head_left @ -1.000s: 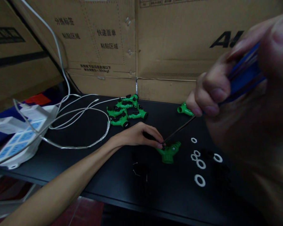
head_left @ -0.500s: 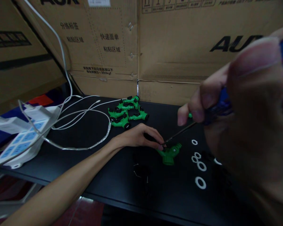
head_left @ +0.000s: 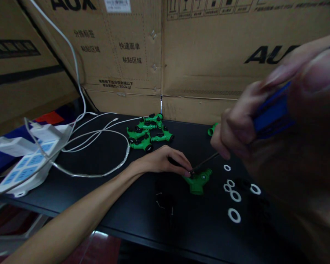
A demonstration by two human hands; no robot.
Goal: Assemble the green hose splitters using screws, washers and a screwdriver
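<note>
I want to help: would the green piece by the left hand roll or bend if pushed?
The green piece probably wouldn't roll far, because its forked arms stick out. It looks like moulded plastic, so it's likely stiff and fairly light.

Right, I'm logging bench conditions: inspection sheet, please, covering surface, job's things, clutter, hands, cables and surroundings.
Surface: dark tabletop, right side dim.
Job's things: green Y-shaped fitting; blue-handled screwdriver, tip at fitting's left branch.
Clutter: white rings right of the fitting; green fittings grouped behind.
Hands: left hand at fitting, grasp unclear; right hand grips screwdriver.
Cables: white cables looped beside and across power strip.
Surroundings: cardboard panels behind and left.
</note>
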